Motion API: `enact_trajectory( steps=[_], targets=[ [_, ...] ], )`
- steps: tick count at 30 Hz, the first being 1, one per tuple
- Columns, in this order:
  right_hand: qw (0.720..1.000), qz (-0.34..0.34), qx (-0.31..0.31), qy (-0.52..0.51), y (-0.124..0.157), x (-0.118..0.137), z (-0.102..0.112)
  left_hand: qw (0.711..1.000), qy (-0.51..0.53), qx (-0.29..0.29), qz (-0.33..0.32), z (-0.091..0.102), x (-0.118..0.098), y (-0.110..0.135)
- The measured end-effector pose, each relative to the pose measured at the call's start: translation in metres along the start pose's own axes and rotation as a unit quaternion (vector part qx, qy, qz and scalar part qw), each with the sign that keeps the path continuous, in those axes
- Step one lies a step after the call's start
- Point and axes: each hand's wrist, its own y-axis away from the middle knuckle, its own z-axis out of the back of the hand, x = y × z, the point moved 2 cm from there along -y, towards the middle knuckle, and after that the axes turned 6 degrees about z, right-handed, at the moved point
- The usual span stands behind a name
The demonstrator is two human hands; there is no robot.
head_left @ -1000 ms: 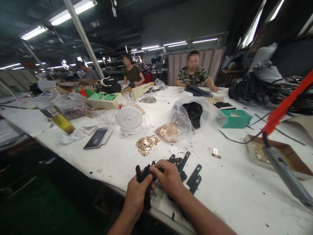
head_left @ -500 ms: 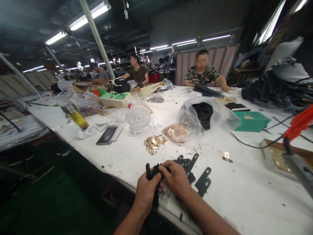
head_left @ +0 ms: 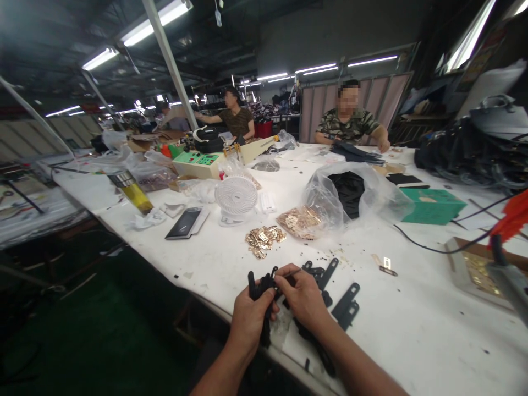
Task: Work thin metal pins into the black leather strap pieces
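My left hand [head_left: 250, 314] is closed around a bundle of black straps [head_left: 259, 286] with rounded ends, held upright at the table's near edge. Against the top of that bundle, my right hand [head_left: 304, 297] is pinched at a strap end; a thin dark sliver shows by its fingers, too small to name. More black straps with holed ends [head_left: 345, 302] lie on the table just right of my right hand. Beyond my hands sits a loose pile of gold metal plates [head_left: 264, 241]. A clear bag of similar gold plates [head_left: 301, 220] lies behind it.
A white fan [head_left: 236, 195], a dark booklet [head_left: 184, 223] and a yellow bottle [head_left: 134, 192] stand left. On the right are a green box [head_left: 433, 206], a cable and a carton of gold pieces [head_left: 480, 269]. A co-worker [head_left: 348, 118] sits across the table.
The view has shifted slightly. A strap end now stands up between my hands beside my right fingertips. Across the table, a co-worker's arm has stretched out to the left.
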Motion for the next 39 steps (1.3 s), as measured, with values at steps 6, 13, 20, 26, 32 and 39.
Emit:
enact_trajectory(
  steps=[6,13,20,26,32,39],
  targets=[
    [0.997,0.075,0.0,0.026,0.004,-0.011,-0.01,1.0,-0.004,0.003,-0.011,0.0,0.0,0.0],
    [0.998,0.062,-0.008,0.025,0.004,-0.011,-0.011,1.0,0.001,0.02,-0.016,0.002,-0.002,0.002],
    [0.998,0.054,0.01,-0.033,0.003,0.004,-0.001,0.999,-0.004,0.039,0.006,0.003,-0.003,0.005],
    [0.994,0.102,0.032,0.019,0.001,0.006,0.004,0.999,-0.012,0.036,0.013,0.002,-0.004,0.003],
    [0.995,0.077,0.056,0.034,-0.002,0.005,0.006,0.999,-0.022,0.049,0.01,0.004,-0.004,0.003],
    [0.986,0.142,0.066,0.061,0.003,0.002,0.0,0.998,-0.028,0.048,0.012,0.003,-0.004,0.0]
  ],
)
